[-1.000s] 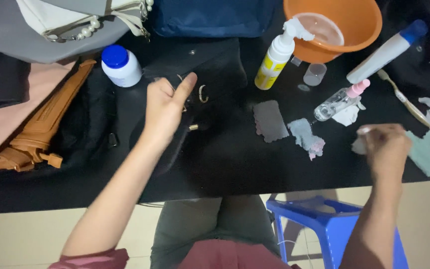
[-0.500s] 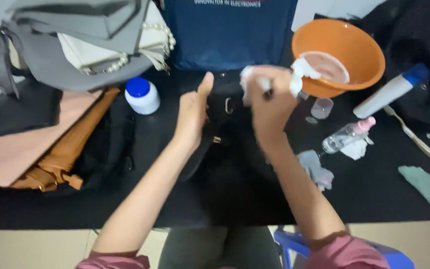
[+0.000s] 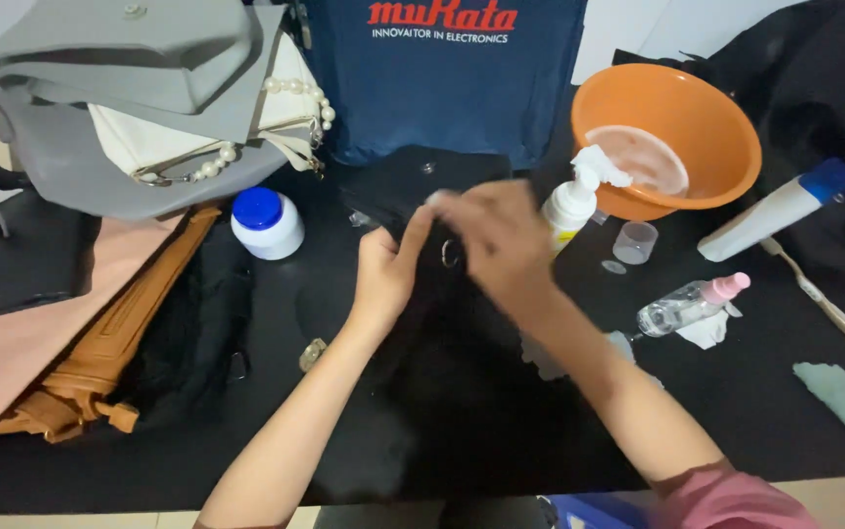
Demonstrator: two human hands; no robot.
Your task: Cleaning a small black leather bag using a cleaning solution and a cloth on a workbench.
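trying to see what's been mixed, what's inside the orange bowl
The orange bowl holds a shallow pale, foamy pool at its bottom. A white pump bottle stands in front and covers part of the near rim, so that bit is hidden.

Your right hand [image 3: 496, 240] has left the table's right edge at four o'clock, where it was a second ago, and now lies on the black bag [image 3: 442, 294] at centre. Your left hand [image 3: 383, 274] has closed in until its fingers meet the right's.
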